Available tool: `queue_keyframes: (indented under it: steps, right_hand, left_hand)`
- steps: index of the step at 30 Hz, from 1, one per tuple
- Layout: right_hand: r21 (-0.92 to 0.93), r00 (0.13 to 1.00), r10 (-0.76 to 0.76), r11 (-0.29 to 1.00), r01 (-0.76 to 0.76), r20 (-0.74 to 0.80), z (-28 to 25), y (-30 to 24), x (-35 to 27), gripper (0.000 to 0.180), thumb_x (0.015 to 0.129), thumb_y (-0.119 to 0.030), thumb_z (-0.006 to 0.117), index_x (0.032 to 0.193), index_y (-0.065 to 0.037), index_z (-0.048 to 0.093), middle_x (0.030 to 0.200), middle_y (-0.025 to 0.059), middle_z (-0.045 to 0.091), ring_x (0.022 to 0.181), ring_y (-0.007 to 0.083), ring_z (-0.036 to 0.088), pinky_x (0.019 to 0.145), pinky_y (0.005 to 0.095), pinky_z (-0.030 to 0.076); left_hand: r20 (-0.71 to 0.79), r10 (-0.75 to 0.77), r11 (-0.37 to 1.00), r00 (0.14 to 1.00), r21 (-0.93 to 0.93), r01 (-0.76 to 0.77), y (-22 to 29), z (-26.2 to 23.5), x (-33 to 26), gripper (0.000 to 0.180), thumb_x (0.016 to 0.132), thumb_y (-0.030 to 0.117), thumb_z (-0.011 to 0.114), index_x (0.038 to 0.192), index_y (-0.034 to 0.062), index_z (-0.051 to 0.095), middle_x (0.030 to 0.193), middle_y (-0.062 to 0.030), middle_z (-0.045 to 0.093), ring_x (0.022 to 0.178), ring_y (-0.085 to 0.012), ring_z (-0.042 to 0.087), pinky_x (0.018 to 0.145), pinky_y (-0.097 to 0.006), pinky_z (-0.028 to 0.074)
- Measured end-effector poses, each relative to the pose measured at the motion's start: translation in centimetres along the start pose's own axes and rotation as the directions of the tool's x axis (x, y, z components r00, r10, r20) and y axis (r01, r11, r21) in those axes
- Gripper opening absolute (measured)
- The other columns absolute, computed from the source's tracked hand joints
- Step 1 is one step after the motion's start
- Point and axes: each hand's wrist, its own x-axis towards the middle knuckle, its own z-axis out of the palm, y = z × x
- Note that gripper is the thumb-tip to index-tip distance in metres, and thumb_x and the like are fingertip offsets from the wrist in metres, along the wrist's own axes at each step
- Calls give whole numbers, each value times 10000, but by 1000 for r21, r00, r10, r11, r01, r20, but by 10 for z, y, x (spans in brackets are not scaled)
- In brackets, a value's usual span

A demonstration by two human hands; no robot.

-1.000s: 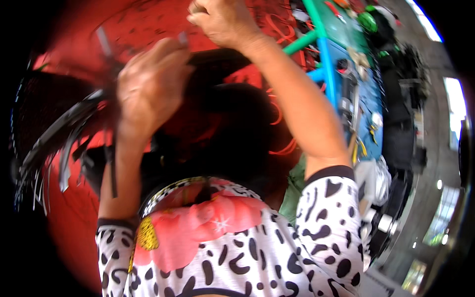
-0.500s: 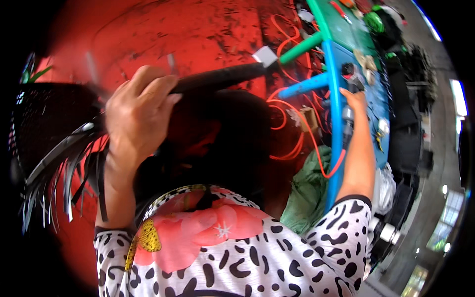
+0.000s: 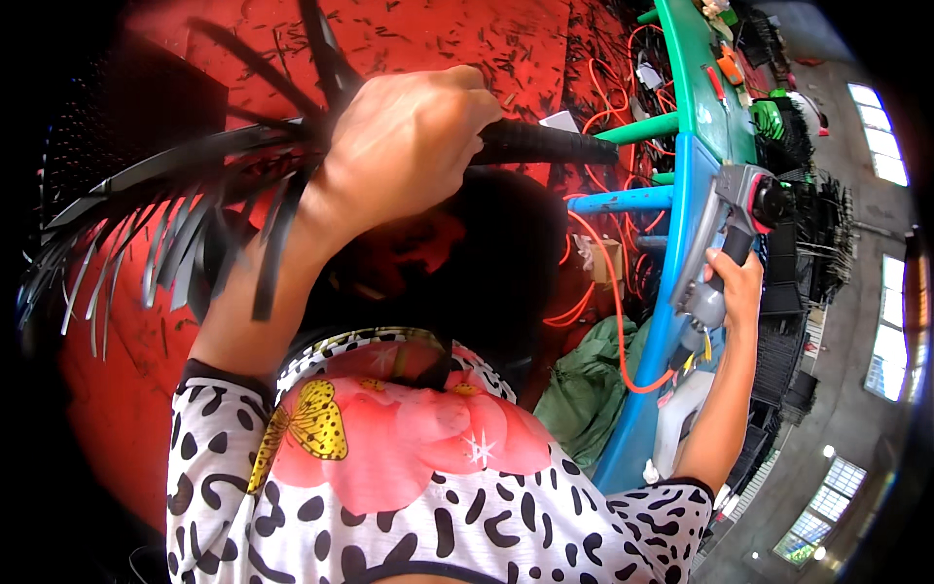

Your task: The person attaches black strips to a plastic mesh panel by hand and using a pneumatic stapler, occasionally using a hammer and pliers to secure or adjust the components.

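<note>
My left hand (image 3: 404, 146) is closed around a dark, strip-wrapped bar (image 3: 550, 143) that points right. Many black plastic strips (image 3: 209, 161) fan out from it past my wrist, some curving over my forearm. On the right, my right hand (image 3: 736, 282) grips the handle of a grey pneumatic stapler (image 3: 744, 200) with a round black head and a long straight magazine. An orange-red air hose (image 3: 623, 365) runs from the tool's lower end. The stapler is over the blue table (image 3: 637, 414), apart from the bar.
A green table (image 3: 696, 88) adjoins the blue one and carries small tools. Black offcuts litter the red floor (image 3: 438, 39). Tangled hoses, a cardboard box (image 3: 605, 261) and a green sack (image 3: 593, 389) lie below the table. Black woven panels (image 3: 146, 107) stand at the far left.
The stapler has come up from the table in my right hand. My left hand has moved right with the bar, and the trailing strips have swung along.
</note>
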Motion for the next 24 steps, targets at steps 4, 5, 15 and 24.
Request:
queue_keyframes:
  steps: [4,5,15,24]
  right_hand:
    - [195,967,-150,975,110,205,47,-74,-76,156,718,-153,616,744,-10,559,623,54,569,568,121,543,558,243,436]
    - [264,948,-167,960,93,271,58,-80,-89,164,699,-148,620,745,-3,560,617,57,564,566,123,545,559,250,442]
    - [455,860,-193,889,-51,473,106,-115,-134,380,682,-79,674,992,59,502,668,76,548,562,143,547,541,262,451]
    - [407,872,-191,913,-10,451,110,-117,-130,454,695,-134,680,1054,74,496,645,89,531,514,158,542,502,278,459]
  left_hand:
    - [-42,12,1000,999,1,-12,-3,6,-2,189,690,58,655,869,15,615,827,-118,581,779,-335,585,654,-411,473]
    - [-51,12,1000,999,-5,-12,-4,8,-2,189,690,58,655,869,15,615,827,-118,581,779,-335,585,654,-411,473]
    - [116,-66,992,991,-99,78,0,7,6,146,675,31,650,818,13,632,785,-163,610,796,-366,594,689,-444,470]
    - [128,-53,989,990,-128,70,5,2,9,106,679,21,630,784,11,629,740,-182,599,766,-375,593,672,-449,467]
